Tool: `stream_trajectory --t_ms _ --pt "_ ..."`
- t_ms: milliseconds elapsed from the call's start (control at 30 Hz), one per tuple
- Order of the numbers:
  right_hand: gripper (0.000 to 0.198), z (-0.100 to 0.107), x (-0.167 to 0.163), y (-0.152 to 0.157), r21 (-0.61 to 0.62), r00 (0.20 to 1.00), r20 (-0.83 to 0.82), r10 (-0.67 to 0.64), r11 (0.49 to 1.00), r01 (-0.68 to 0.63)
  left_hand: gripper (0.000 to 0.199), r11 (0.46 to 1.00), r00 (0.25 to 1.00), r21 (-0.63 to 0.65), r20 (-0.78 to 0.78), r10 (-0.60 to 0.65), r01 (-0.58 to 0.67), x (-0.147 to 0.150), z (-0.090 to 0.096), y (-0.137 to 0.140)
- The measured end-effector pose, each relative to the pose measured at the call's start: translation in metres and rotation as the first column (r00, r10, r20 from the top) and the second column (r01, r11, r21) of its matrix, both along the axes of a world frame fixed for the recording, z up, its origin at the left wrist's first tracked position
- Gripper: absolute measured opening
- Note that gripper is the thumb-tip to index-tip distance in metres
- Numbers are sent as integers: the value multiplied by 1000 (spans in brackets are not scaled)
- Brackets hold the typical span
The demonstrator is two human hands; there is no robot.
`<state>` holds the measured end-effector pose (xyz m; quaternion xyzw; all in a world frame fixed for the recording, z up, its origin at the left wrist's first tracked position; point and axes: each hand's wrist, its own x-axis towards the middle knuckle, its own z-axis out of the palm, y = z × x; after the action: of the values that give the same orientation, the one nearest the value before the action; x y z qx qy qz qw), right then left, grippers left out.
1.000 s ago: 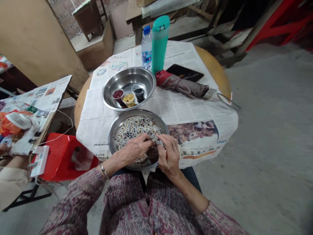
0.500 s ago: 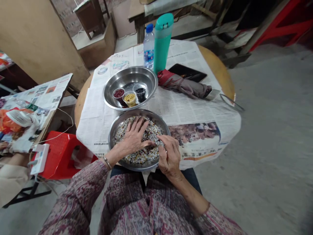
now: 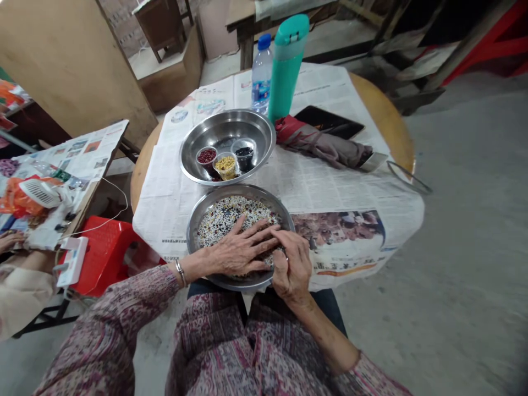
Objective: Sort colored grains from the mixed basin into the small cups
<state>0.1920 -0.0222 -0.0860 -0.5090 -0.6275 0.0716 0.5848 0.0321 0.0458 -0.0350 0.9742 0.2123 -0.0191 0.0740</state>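
In front of me is a steel bowl (image 3: 193, 237) of mixed grains and beans (image 3: 223, 219), mostly white with black, yellow and dark red bits. My left hand (image 3: 243, 250) lies flat on the mix, fingers spread and pointing right. At the bowl's right rim, my right hand (image 3: 293, 267) is curled, its index finger reaching over the mix by the left fingertips. Whatever it holds, if anything, is hidden. Just behind stands a larger steel basin (image 3: 225, 126) with three clear cups: dark red beans (image 3: 207, 156), yellow beans (image 3: 225, 164) and black beans (image 3: 244, 152).
Newspaper (image 3: 330, 190) covers the round table (image 3: 381, 113). Toward the back stand a water bottle (image 3: 261, 77) and a teal bottle (image 3: 289, 69), beside a folded umbrella (image 3: 322, 144) and a dark flat object (image 3: 330, 121). At left are a red stool (image 3: 101, 258) and another person's arm (image 3: 27, 289).
My left hand has slid right and toward me across the mix, uncovering its far left part. My right hand stays curled at the rim. The view has shifted slightly.
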Motion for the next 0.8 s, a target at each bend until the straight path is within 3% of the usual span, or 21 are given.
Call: stream_trajectory --t_ms 133,233,333,533,700,800 --pt "41 -1 0 0 1 1000 14 -13 1000 13 75 984 986 76 -28 162 -159 7 -1 12" --pt "41 -1 1 1 15 1000 22 -22 1000 22 86 925 929 146 -70 363 -350 -4 2 14" --pt "41 1 1 1 17 999 23 -27 1000 26 92 872 865 171 -136 483 -459 -21 8 2" --pt "42 0 1 0 3 1000 21 -13 1000 13 87 846 837 121 -131 532 -519 -38 18 -24" --pt "42 -1 1 1 15 1000 17 -13 1000 13 82 744 747 60 69 662 -665 -12 8 9" --pt "41 -1 1 1 22 1000 15 -9 1000 9 74 760 752 21 167 638 -649 13 8 27"
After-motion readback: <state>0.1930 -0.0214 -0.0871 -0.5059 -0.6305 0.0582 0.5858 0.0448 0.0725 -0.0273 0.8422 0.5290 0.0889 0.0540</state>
